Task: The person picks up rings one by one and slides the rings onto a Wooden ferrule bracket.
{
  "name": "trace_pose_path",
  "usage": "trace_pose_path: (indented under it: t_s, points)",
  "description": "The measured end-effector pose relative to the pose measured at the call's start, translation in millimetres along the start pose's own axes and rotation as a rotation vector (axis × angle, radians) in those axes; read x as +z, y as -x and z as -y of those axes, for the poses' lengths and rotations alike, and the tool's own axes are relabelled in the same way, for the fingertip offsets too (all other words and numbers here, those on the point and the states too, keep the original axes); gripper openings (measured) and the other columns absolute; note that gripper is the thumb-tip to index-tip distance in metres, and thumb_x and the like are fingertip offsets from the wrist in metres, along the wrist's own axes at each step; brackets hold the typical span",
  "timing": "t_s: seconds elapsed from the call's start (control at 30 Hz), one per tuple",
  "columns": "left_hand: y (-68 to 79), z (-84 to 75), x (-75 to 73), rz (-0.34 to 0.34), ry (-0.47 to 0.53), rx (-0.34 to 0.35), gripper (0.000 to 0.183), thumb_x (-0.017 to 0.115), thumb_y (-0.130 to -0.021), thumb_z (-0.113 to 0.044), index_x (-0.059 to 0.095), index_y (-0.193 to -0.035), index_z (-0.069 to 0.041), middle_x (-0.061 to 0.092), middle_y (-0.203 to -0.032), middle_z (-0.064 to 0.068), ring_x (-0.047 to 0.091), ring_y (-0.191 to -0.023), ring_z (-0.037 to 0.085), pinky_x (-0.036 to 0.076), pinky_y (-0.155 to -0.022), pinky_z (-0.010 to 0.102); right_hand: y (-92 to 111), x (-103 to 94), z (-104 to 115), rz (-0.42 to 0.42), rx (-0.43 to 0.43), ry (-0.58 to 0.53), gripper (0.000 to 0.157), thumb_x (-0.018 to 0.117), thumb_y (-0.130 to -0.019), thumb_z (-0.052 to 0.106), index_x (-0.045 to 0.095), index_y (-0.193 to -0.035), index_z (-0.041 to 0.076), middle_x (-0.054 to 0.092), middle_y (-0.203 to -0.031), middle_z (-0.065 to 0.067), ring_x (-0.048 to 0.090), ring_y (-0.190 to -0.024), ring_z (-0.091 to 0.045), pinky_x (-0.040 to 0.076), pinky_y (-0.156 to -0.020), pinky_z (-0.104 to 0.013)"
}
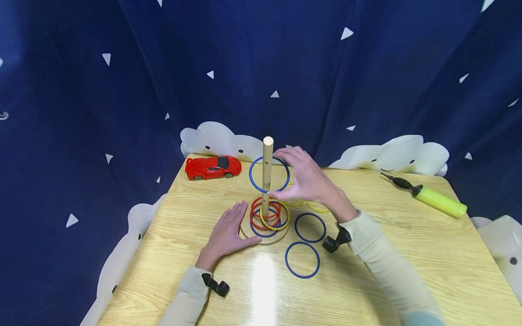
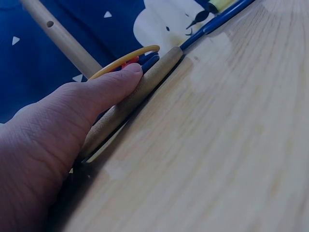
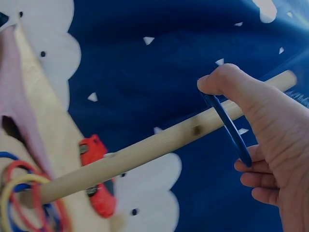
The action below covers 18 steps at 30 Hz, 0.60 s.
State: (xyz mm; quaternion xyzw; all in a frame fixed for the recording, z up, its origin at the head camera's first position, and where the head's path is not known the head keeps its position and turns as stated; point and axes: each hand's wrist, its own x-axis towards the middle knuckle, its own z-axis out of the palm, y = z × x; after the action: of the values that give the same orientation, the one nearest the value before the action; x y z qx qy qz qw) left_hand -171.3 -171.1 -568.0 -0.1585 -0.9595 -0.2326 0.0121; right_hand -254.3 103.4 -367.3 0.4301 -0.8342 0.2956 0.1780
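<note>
1. Blue ring [image 3: 228, 126] is up around the peg [image 1: 267, 167], nearer the surface's [image 1: 163, 244] far edge.
2. Right grip [image 1: 303, 176] is half-curled, pinching that ring's rim; left grip [image 1: 228, 231] is spread against the base [image 1: 279, 235], holding nothing.
3. Probably light, stiff, slickish plastic, so I'd pinch the outer rim.

Smooth wooden peg [image 1: 267, 163], plastic ring [image 3: 231, 127], glossy wood table [image 1: 448, 253], cloth curtain [image 1: 261, 40]

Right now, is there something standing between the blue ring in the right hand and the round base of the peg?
Yes: red, yellow and blue rings lie piled around the peg on its base. Above them, nothing visible blocks the held ring, which the right hand holds around the peg.
</note>
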Motion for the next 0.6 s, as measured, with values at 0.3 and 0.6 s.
trace_pose_path:
  t_s: [0.3,0.6]
  points:
    - [0.5,-0.4,-0.2,-0.009,-0.009,0.013,0.122,0.058,-0.079,-0.09,0.022,-0.168,-0.015,0.023,-0.173,0.002,0.018,-0.161,0.022,0.017,-0.13,0.047,30,49.2,-23,0.124,0.12,0.017,0.093,0.089,-0.064,0.059,0.064,-0.134,0.005,0.066,-0.133,-0.01,0.056,-0.126,-0.027,0.05,-0.101,-0.048]
    - [0.0,0.1,0.0,-0.003,-0.001,-0.001,0.122,0.058,-0.079,-0.09,0.019,-0.169,-0.017,0.022,-0.174,0.0,0.015,-0.161,0.019,0.016,-0.13,0.045,55,92.3,-34,0.167,0.143,0.007,0.087,0.088,-0.065,0.064,0.067,-0.129,0.009,0.068,-0.128,-0.005,0.058,-0.119,-0.023,0.051,-0.102,-0.044]
